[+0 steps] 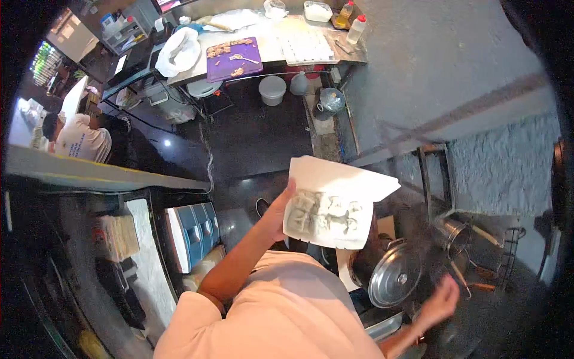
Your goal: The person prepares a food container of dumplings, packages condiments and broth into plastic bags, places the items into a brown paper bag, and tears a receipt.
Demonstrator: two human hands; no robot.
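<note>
My left hand (280, 216) grips the left side of a white lidded box (329, 239), which is open with its lid tilted up at the far side. Inside the box lie several pale, lumpy pieces (338, 224) in rows. My right hand (441, 302) is at the lower right, blurred by motion, with its fingers bent together; whether it holds anything cannot be made out. Between the two hands, a large pot with a shiny metal lid (394, 276) stands tilted in view, nearer to my right hand.
A worktable (269, 51) across the top holds a purple board (248, 67) with food bits, a white tray (305, 54) and bottles. A white bucket (272, 90) is below. Pans (451, 230) stand right. A person (84, 137) is at the left.
</note>
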